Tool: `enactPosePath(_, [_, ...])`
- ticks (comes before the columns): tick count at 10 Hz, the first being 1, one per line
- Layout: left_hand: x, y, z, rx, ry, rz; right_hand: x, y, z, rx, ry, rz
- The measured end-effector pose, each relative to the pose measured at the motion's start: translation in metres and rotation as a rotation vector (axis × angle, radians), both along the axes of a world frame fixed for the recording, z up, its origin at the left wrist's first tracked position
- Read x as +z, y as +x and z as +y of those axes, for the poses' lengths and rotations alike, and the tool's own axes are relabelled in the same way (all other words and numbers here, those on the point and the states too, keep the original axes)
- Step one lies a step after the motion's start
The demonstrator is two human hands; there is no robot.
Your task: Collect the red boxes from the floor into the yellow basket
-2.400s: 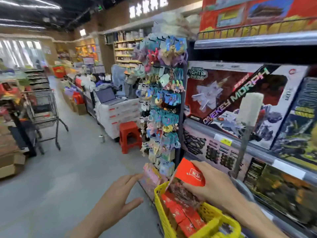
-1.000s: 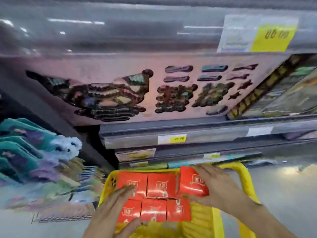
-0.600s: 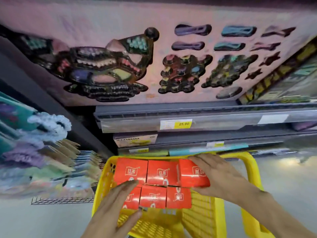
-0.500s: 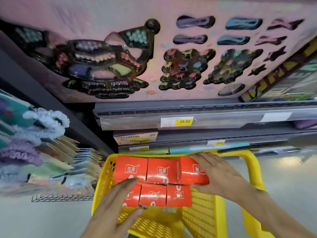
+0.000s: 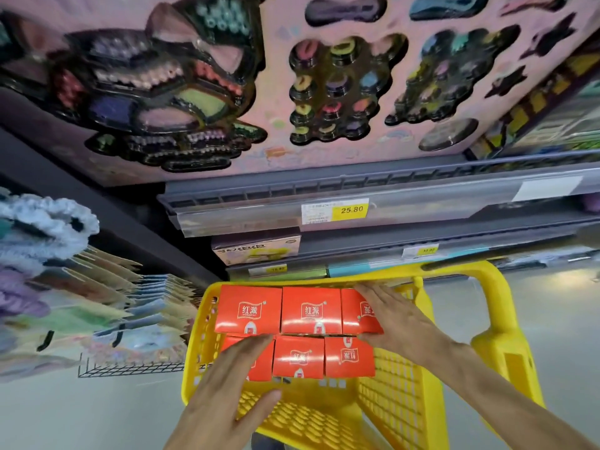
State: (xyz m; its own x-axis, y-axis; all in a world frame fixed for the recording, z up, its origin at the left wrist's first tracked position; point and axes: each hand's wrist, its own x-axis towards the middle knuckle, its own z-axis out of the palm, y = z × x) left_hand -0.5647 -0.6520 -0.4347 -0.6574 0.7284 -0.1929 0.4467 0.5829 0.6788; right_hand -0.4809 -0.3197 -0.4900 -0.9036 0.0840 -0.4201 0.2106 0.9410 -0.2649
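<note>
- Near-left box of the red boxes (image 5: 298,332) is partly covered by the left hand (image 5: 224,397); far-right box is partly covered by the right hand (image 5: 394,316).
- Shelf (image 5: 357,186) goods above are blurred; one price tag (image 5: 352,210) is read as 25.80.
- Six red boxes are counted, packed in two rows of three, at the far end of the yellow basket (image 5: 399,401).
- Left hand: fingers are extended, laid flat on the near-left box.
- Right hand: fingers are straight, pressed on the far-right box, thumb at its near edge.
- One basket handle (image 5: 500,306) is seen at right.
</note>
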Motion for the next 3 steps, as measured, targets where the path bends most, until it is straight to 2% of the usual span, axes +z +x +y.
enactPosePath(2, [0.019,-0.007,0.004,-0.042,-0.015,0.031,0.020,0.011,0.001,0.007,0.029,0.029])
enactPosePath(3, [0.044,-0.014,0.011,-0.148,-0.047,0.044,0.051,0.019,0.003,-0.048,0.018,0.079])
